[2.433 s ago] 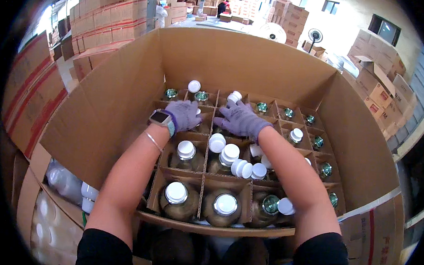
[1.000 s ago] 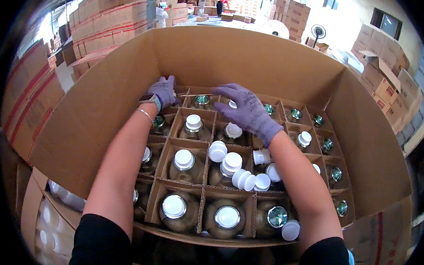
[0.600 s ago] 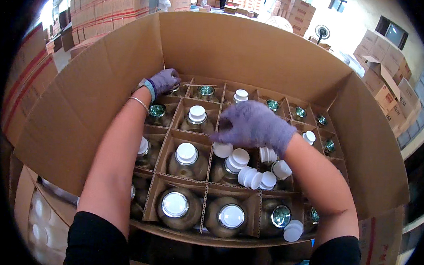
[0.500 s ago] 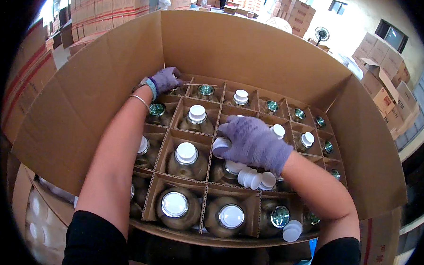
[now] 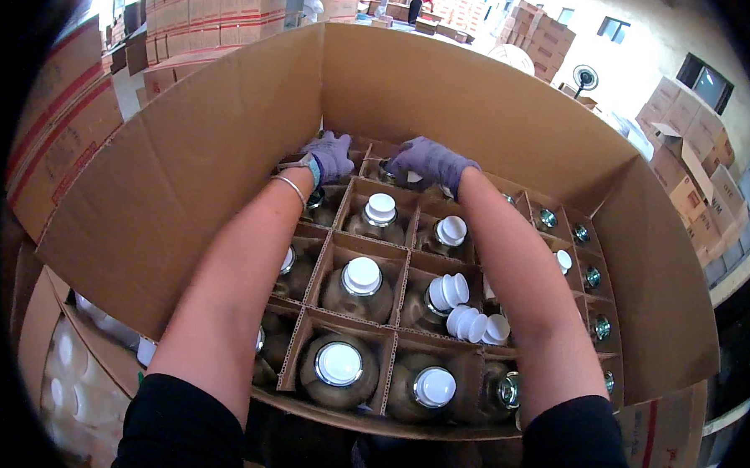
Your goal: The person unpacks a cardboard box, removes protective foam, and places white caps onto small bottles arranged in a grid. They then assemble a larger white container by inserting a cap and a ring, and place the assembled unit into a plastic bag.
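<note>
Deep in the far-left corner of a large divided carton [image 5: 481,96], my left hand [image 5: 332,157], in a purple-grey knit glove, has its fingers curled down over a cell; what they hold is hidden. My right hand [image 5: 432,164], gloved alike, bends over a glass jar [image 5: 386,173] in the far row, with a white cap [image 5: 413,178] partly showing under its closed fingers. Nearer jars wear white caps, such as this capped jar [image 5: 361,277]. Loose white caps [image 5: 470,323] lie in a row over the middle cells, beside a small stack of caps [image 5: 449,292] on a jar mouth.
Cardboard dividers [image 5: 399,292] separate the jars. Several uncapped jars [image 5: 603,328] stand along the right side. At lower left is another carton holding pale containers [image 5: 68,371]. Stacked cartons [image 5: 217,18] rise behind, with a fan [image 5: 584,77] at the back right.
My right hand has moved from the middle cells to the far row, beside my left hand. Caps from it now sit stacked on a middle jar. The whole view has shifted slightly.
</note>
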The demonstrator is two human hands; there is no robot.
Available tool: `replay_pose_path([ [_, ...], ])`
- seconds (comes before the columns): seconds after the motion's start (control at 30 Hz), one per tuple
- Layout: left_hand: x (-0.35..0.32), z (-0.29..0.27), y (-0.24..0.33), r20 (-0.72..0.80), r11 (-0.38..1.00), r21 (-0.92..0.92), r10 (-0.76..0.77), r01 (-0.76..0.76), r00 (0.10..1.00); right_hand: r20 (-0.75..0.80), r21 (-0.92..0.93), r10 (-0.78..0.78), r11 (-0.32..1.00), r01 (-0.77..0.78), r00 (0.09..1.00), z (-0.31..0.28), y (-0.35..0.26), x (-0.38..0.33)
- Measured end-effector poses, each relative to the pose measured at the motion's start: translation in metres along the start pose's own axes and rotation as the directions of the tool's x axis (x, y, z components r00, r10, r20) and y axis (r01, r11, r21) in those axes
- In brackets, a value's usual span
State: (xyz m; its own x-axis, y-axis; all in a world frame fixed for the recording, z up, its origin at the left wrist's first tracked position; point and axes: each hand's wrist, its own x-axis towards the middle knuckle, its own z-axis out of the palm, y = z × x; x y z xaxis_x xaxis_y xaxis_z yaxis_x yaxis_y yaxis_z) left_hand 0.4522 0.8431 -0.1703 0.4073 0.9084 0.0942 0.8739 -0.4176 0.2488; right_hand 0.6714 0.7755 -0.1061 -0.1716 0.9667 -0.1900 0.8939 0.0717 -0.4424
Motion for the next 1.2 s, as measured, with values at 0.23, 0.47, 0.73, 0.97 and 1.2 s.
replay_pose_path([
  [0.23,-0.009,0.000,-0.014,-0.093,1.000,0.002,0.006,-0.006,0.996,-0.438,0.101,-0.082,0.985,0.140,0.895,0.011,-0.019,0.009],
  [0.47,0.000,0.002,-0.006,-0.007,0.998,-0.069,-0.015,0.015,1.000,-0.346,-0.368,-0.301,0.915,0.167,0.888,0.049,-0.005,0.003],
  [0.73,-0.019,-0.003,-0.001,-0.060,0.998,0.047,-0.040,0.043,0.997,-0.243,-0.376,-0.171,0.924,0.069,0.955,0.056,-0.034,-0.025],
  [0.97,-0.111,-0.096,0.098,-0.184,0.950,-0.034,0.300,-0.311,0.936,-0.186,-0.181,-0.291,0.949,0.259,0.938,0.025,-0.030,-0.054],
  [1.2,-0.209,-0.038,0.153,0.100,0.693,-0.193,0.718,-0.695,0.689,-0.598,0.034,-0.077,0.992,0.121,0.798,0.007,-0.007,-0.214],
])
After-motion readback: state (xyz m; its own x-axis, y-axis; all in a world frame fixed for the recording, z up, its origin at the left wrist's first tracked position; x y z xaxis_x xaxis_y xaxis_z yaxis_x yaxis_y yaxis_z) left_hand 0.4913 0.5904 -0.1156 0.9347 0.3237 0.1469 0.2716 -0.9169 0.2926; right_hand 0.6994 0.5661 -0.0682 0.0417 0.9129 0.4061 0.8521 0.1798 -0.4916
